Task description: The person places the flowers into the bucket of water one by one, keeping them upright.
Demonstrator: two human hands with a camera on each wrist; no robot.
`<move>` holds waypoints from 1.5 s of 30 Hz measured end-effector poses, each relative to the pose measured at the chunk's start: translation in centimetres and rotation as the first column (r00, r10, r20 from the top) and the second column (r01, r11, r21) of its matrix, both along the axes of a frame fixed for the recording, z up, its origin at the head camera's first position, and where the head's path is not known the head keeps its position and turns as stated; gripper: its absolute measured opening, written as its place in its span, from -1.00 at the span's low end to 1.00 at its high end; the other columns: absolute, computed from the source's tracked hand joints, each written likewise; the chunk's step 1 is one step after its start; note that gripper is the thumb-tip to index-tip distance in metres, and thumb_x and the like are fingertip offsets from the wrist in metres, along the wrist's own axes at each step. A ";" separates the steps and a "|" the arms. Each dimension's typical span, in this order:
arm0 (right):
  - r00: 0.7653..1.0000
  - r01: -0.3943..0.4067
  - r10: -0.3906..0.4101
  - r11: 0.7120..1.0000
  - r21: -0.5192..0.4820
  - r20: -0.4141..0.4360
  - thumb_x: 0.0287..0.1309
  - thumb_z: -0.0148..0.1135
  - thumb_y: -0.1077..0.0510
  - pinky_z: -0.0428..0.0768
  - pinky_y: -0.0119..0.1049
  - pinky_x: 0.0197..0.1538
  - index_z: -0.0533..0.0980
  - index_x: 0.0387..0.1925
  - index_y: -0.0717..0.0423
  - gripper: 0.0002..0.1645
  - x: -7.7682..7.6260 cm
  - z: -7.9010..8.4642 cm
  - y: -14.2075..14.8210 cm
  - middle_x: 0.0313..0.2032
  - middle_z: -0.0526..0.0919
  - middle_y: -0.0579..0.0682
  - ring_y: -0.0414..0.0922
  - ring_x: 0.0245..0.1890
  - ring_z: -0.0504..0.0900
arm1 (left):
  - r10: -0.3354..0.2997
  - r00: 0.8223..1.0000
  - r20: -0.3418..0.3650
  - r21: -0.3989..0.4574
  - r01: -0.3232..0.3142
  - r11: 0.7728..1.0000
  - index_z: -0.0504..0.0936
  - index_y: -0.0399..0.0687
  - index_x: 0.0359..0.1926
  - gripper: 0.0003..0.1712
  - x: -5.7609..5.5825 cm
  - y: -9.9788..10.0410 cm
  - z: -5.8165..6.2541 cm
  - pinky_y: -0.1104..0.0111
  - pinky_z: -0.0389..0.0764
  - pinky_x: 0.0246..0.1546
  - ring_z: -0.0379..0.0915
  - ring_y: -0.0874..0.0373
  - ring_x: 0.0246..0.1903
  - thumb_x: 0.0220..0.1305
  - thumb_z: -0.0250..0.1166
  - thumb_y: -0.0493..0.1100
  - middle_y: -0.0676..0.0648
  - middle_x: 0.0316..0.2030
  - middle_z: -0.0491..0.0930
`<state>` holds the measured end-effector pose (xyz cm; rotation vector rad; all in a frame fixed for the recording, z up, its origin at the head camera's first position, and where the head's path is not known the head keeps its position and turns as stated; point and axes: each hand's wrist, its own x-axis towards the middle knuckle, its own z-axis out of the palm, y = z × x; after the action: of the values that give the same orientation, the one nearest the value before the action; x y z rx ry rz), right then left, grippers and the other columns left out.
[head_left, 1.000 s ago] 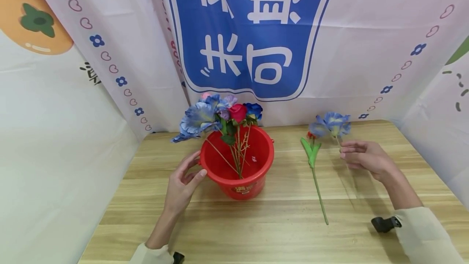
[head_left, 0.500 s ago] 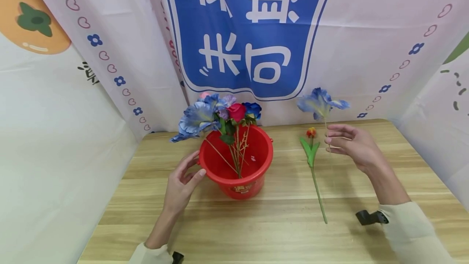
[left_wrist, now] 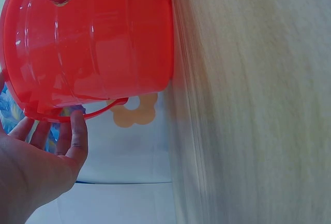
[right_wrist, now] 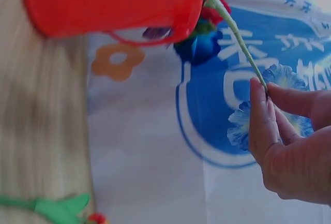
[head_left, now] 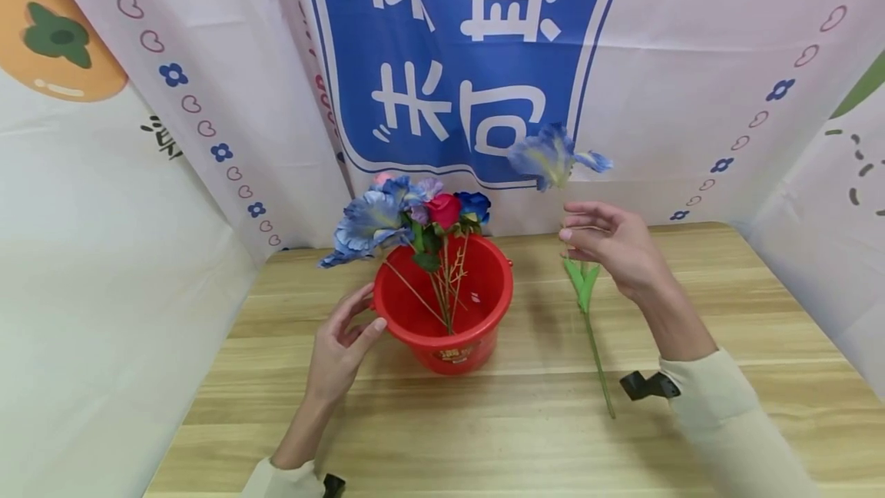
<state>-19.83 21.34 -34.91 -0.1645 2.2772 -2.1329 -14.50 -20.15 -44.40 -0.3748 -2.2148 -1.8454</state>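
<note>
My right hand [head_left: 615, 244] pinches the thin stem of a blue artificial iris [head_left: 546, 156] between thumb and fingers, its bloom raised above the hand. In the right wrist view the iris stem [right_wrist: 235, 30] slants past the red bucket. My left hand [head_left: 342, 348] holds the left side of the bucket [head_left: 456, 356] at its rim, its fingers by the thin handle [left_wrist: 98, 113] in the left wrist view. Several artificial flowers stand in the bucket, among them a red rose [head_left: 444, 210], a dark blue rose [head_left: 474, 206] and a pale blue iris [head_left: 369, 221].
On the wooden table [head_left: 539, 436], right of the bucket, lies a tulip-like flower with green leaves [head_left: 584, 287]; its orange-red head [right_wrist: 97, 218] shows in the right wrist view. A printed cloth [head_left: 664, 121] hangs behind the table, with white cloth at both sides.
My right hand has lifted the blue iris off the table's right side and carried it left and up, over the tulip-like flower. My left hand stays at the bucket.
</note>
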 end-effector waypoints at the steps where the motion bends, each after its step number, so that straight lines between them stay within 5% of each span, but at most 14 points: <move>1: 1.000 0.002 -0.002 1.000 -0.003 -0.003 0.38 0.40 0.29 0.82 -0.31 0.01 0.41 0.44 0.30 -0.34 -0.1 0.3 -0.5 0.03 0.65 -0.04 -0.24 -0.03 0.78 | 0.000 1.000 0.001 0.000 0.000 1.000 0.51 -0.14 0.49 -0.34 0.0 0.0 0.0 0.47 0.75 0.11 0.57 0.21 0.26 0.40 0.37 -0.41 -0.16 0.41 0.53; 12: 0.998 0.012 -0.016 0.997 -0.079 -0.060 0.34 0.42 0.35 0.85 -0.25 -0.04 0.51 0.40 0.21 -0.38 -1.3 1.9 -5.7 0.01 0.68 0.04 -0.23 -0.13 0.80 | 0.009 1.000 0.015 -0.011 -0.009 1.000 0.51 -0.11 0.49 -0.34 0.0 -0.1 0.0 0.47 0.75 0.10 0.57 0.21 0.26 0.41 0.37 -0.38 -0.14 0.41 0.53; 24: 0.996 -0.033 0.022 0.992 -0.121 -0.089 0.36 0.40 0.34 0.83 -0.04 0.06 0.55 0.36 0.22 -0.44 -2.0 3.0 -9.4 0.03 0.68 0.11 -0.07 -0.03 0.80 | 0.013 1.000 0.012 -0.010 -0.013 1.000 0.51 -0.12 0.49 -0.35 0.0 -0.2 -0.1 0.48 0.74 0.10 0.57 0.21 0.26 0.42 0.36 -0.39 -0.16 0.41 0.53; 31: 0.992 -0.058 0.040 0.987 -0.148 -0.117 0.35 0.39 0.37 0.86 -0.16 -0.06 0.58 0.31 0.26 -0.48 -2.6 3.2 -11.4 0.11 0.66 0.32 -0.02 -0.06 0.79 | 0.012 1.000 0.008 -0.005 -0.012 1.000 0.51 -0.14 0.49 -0.35 -0.1 -0.2 -0.1 0.49 0.74 0.11 0.57 0.22 0.26 0.42 0.36 -0.40 -0.17 0.41 0.53; 37: 0.988 -0.073 0.054 0.988 -0.136 -0.144 0.34 0.38 0.39 0.86 -0.21 -0.08 0.59 0.29 0.27 -0.50 -3.0 2.9 -13.1 0.04 0.70 0.24 0.01 -0.07 0.79 | 0.008 1.000 0.013 -0.006 -0.008 1.000 0.51 -0.13 0.50 -0.35 -0.1 -0.1 -0.1 0.49 0.73 0.12 0.57 0.23 0.26 0.42 0.36 -0.39 -0.17 0.42 0.53; 45: 0.989 -0.064 0.048 0.991 -0.114 -0.138 0.33 0.41 0.39 0.86 -0.24 -0.14 0.63 0.25 0.30 -0.53 -3.2 2.6 -15.6 0.03 0.74 0.31 0.29 0.03 0.78 | 0.004 1.000 0.017 -0.006 -0.003 1.000 0.50 -0.12 0.50 -0.34 -0.1 0.1 -0.1 0.48 0.73 0.13 0.56 0.22 0.27 0.43 0.36 -0.40 -0.16 0.42 0.53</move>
<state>-22.98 5.79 -32.35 -0.3822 2.1845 -2.2948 -14.56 -20.09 -44.54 -0.3577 -2.2307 -1.8473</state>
